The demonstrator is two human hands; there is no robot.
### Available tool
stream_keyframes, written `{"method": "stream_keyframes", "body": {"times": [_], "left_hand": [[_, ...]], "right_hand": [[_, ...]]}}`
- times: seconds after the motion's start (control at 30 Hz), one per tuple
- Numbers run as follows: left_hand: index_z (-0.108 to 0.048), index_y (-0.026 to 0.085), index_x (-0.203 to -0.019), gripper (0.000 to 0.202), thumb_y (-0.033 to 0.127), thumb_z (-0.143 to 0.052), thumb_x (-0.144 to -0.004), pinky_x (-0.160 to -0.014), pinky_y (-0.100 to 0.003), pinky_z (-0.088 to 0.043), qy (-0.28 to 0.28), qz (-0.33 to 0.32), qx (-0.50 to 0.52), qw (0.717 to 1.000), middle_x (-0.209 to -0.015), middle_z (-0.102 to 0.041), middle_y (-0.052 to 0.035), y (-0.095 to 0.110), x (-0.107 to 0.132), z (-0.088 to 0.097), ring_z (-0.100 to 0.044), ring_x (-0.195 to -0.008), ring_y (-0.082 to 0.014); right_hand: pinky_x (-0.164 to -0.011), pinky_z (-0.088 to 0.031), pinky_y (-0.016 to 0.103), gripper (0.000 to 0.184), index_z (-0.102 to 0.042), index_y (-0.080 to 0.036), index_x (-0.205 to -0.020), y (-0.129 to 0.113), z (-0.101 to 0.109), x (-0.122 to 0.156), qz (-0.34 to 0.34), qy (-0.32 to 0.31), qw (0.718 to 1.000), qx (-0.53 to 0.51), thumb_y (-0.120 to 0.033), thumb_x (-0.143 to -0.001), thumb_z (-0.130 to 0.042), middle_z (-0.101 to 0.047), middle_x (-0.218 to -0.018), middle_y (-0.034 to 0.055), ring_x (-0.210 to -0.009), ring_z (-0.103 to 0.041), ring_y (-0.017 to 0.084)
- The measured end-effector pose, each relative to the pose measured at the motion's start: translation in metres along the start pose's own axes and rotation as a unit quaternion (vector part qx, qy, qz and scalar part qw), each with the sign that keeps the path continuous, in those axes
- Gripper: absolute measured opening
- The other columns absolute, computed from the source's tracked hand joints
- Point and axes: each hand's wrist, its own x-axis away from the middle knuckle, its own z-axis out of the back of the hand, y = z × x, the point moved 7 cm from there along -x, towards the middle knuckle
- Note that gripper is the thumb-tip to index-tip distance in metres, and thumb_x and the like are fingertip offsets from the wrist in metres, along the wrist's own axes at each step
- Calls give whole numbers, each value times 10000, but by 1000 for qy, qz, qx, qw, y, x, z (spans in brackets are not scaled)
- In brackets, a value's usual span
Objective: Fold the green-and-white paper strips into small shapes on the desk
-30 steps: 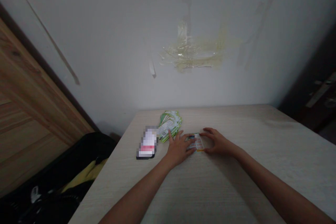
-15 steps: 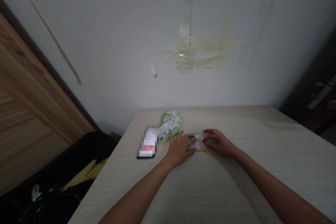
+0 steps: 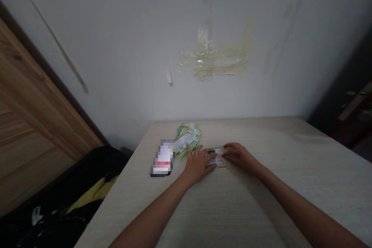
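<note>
A rectangular white, yellow-edged card (image 3: 221,161) lies partly under the spread left hand (image 3: 198,165), long axis unclear. The right hand (image 3: 240,156), fingers parted, adjoins its right edge.

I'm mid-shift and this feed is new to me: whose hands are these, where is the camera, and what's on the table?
There is no machine here: you see a person's two bare hands. The only view comes from a camera worn on that person's head, looking forward and down, so their left is your left.

On the pale table lie a fanned pile of green and white cards and, left of it, what looks like a phone, mostly hidden by blurring. The left hand is spread, with fingers over a single printed card. The right hand has its fingertips at that card's right edge; whether they touch it is hard to tell. No card looks lifted.
</note>
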Motion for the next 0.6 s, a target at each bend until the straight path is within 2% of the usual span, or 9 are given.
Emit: {"method": "stream_keyframes", "body": {"times": [0.17, 0.37, 0.6], "left_hand": [[-485, 492, -1313, 403, 578, -438, -922, -1033, -760, 126, 4, -7, 5, 1000, -1398, -508, 61, -1, 0, -2, -300, -1366, -345], [-475, 496, -1318, 408, 587, -419, -924, -1029, -781, 76, 3, -6, -3, 1000, -1400, -507, 54, 0, 0, -2, -312, -1359, -351], [-485, 486, -1319, 408, 572, -434, -924, -1049, -759, 77, -1, -5, -1, 1000, -1395, -509, 42, 1, 0, 0, -312, -1357, -349]], "right_hand": [[-1008, -433, 448, 242, -723, -331, -1061, 0, 0, -3, -9, 2, 1000, 18, -327, -904, -540, -604, -1237, 61, -1147, -556, 251], [-1006, -434, 434, 286, -686, -287, -1135, -1, -1, -6, -19, -7, 998, 53, -330, -911, -513, -591, -1255, 78, -1154, -545, 251], [-1007, -414, 429, 350, -628, -279, -1228, -5, -4, -9, -50, -19, 994, 99, -294, -909, -485, -561, -1260, 89, -1159, -519, 254]]}}
